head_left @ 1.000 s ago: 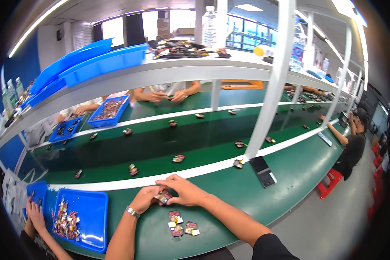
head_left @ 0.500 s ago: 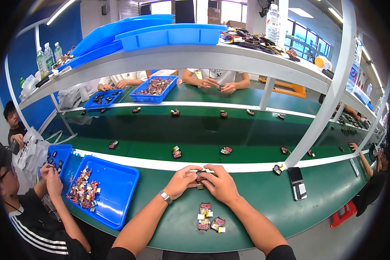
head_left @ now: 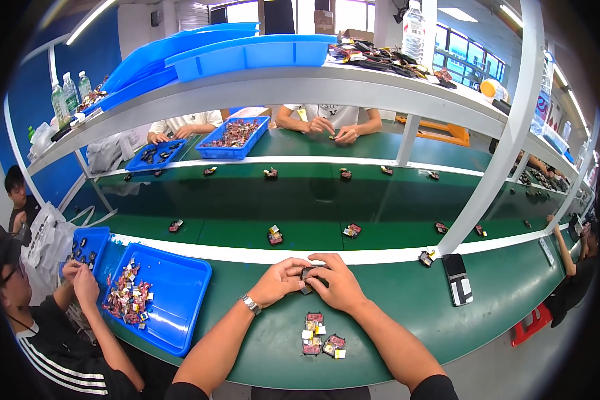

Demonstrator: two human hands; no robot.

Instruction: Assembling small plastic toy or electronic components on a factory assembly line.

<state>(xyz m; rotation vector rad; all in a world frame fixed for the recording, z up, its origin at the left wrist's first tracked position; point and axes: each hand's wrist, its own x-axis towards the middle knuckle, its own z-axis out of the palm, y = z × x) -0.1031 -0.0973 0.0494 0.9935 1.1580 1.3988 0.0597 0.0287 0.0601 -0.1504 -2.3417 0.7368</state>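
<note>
Both hands are meeting over the green table (head_left: 393, 300). The left hand (head_left: 277, 281) and the right hand (head_left: 337, 283) are pinching a small dark part (head_left: 306, 275) between their fingertips, fingers curled tight around it. The part is sitting just above the table, close to the white stripe (head_left: 247, 255). A little pile of red and black parts (head_left: 320, 333) is lying on the table just below the hands. A blue tray (head_left: 173, 300) full of parts is resting to the left of the hands.
</note>
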